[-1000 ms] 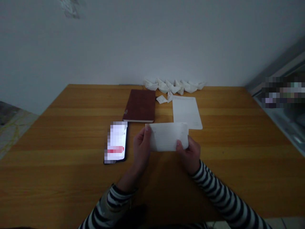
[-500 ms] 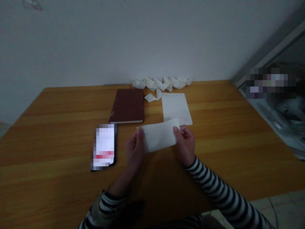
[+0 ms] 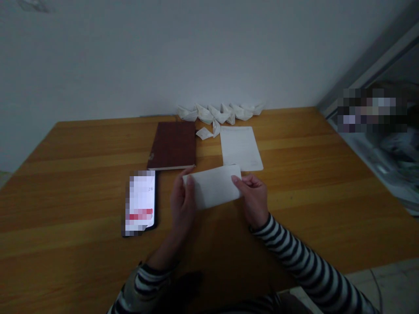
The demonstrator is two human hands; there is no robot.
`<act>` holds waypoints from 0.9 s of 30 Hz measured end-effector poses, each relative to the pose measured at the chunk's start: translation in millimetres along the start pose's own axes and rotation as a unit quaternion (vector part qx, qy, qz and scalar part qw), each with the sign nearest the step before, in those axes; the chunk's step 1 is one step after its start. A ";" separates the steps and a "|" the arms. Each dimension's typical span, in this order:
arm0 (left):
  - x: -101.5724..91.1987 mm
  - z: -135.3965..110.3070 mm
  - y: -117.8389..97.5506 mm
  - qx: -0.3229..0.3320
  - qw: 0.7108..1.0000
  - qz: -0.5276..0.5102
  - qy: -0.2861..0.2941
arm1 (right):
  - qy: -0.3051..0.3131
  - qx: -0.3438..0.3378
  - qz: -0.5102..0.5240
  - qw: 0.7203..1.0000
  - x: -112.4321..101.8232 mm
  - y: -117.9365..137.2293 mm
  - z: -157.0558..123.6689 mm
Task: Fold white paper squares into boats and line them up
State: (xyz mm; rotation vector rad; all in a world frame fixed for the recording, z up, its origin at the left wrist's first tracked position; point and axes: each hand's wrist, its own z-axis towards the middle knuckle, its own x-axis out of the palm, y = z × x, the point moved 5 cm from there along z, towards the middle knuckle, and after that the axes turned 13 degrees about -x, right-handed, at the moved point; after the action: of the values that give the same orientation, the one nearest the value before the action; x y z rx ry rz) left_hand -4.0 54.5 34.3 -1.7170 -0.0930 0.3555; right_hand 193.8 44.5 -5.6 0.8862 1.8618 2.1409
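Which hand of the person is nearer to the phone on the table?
Left. The left hand is just right of the phone; the right hand is farther right, across the held paper.

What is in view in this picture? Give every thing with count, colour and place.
Held sheet: 1, white, between both hands
Flat sheet: 1, white, on the table, beyond the held sheet
Folded papers: several, overlapping, white, near the table's far edge
Book: 1, dark red-brown, left of the flat sheet
Phone: 1, dark edge, lit screen, nearer than the book
Table: 1, wood-brown, beneath these
Wall: 1, grey, behind
Blurred items: count unclear, mixed colours, far right
Floor: pale, lower right
Sleeves: 2, black-and-white stripes, lower frame
Left hand: 1, bare, sheet's left end
Right hand: 1, bare, sheet's right end
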 end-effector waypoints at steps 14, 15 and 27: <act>0.2 15.1 5.6 -0.075 0.983 0.062 0.153 | 0.025 0.043 -0.006 0.999 1.0 -5.1 -1.1; 0.0 15.3 6.2 -0.079 0.984 0.057 0.151 | 0.031 0.049 -0.001 0.998 1.6 -5.0 -1.2; 0.4 18.3 9.8 -0.113 0.975 0.054 0.182 | 0.208 0.108 0.025 0.972 11.7 8.2 -0.5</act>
State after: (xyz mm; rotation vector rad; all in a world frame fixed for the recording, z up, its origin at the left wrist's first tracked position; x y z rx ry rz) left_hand -10.2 70.2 22.2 -1.9916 0.2364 0.1060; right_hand 186.1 48.1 5.9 0.5502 2.3276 2.3279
